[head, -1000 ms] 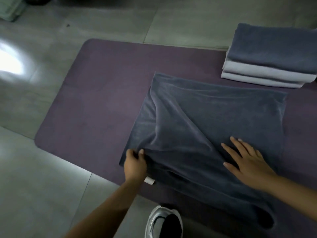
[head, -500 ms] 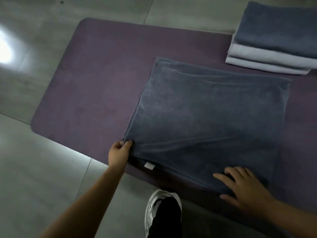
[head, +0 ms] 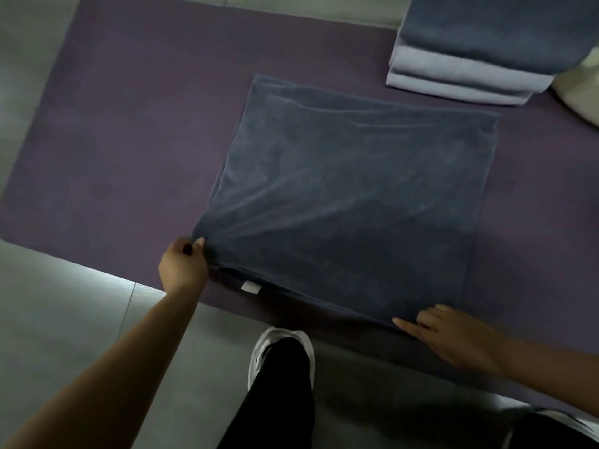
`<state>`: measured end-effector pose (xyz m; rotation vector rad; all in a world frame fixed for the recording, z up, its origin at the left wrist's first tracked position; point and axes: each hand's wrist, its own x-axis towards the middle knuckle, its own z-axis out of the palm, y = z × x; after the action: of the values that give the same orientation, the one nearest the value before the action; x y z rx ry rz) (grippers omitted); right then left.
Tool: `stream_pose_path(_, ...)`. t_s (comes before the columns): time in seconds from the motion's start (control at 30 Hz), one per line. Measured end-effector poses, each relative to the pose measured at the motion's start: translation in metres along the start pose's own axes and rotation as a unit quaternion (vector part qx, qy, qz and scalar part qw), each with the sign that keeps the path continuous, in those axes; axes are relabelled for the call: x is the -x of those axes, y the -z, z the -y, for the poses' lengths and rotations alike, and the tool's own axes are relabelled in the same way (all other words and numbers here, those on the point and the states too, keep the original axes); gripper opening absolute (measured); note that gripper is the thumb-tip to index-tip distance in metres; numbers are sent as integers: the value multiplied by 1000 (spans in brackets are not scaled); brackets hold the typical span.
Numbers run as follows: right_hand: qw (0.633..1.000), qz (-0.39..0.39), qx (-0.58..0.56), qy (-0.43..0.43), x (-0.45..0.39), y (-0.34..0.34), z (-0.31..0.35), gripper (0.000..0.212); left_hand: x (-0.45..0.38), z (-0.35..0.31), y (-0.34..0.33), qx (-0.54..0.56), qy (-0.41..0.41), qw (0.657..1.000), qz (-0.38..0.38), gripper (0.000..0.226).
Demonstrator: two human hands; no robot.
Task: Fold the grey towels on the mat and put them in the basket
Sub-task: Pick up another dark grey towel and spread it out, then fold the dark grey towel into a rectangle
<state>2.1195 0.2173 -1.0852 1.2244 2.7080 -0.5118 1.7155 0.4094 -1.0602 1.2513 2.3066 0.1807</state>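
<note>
the towel (head: 350,202) lies folded flat on the mat (head: 136,131), its near left corner pinched in the left hand (head: 183,268), fingers curled round the layered edge, with a small white tag (head: 251,286) just right of that hand. the right hand (head: 453,338) sits at the near right corner, fingers straight and flat, tips touching the towel's edge without gripping it. well beyond the right hand, a stack (head: 479,56) of folded towels rests at the mat's far corner, and a pale rounded thing (head: 580,92) just right of it may be the basket, though too little shows to tell. this looks like the squaring step between folds: corners lined up, cloth smoothed. next, the right hand likely needs to take its corner as the left has, so both can carry the near edge away from the body and over to the far edge, keeping the layers together so they don't slip.
</note>
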Motion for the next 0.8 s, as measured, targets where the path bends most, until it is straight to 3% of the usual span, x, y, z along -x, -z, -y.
stream_pose_path(0.13,1000,-9,14,2,8,-8,3,61,-6,11,-5,-62,16,996,58,31)
stream_pose_path(0.33,1000,-8,24,14,10,-10,-1,88,-5,12,-3,-65,-1,998,25,34)
stream_pose_path(0.4,1000,-13,14,12,12,-11,-3,86,-3,11,-5,-87,1,996,-4,43)
stream_pose_path(0.43,1000,-26,9,10,13,-12,-4,79,2,10,-8,-109,-19,993,-27,46)
stream_pose_path(0.5,998,-55,19,9,16,-13,-4,60,14,4,-14,-155,-161,973,-62,44)
stream_pose_path(0.57,998,-56,27,-10,16,-13,-6,47,28,-5,-23,-184,-335,923,-32,53)
stream_pose_path(0.63,998,-38,47,-35,16,-17,-10,50,35,-4,-42,-232,-433,870,36,63)
stream_pose_path(0.7,997,0,70,-37,20,-26,-13,62,39,0,-59,-293,-452,837,91,70)
stream_pose_path(0.8,996,33,78,-7,34,-32,-16,68,39,6,-69,-334,-445,825,95,74)
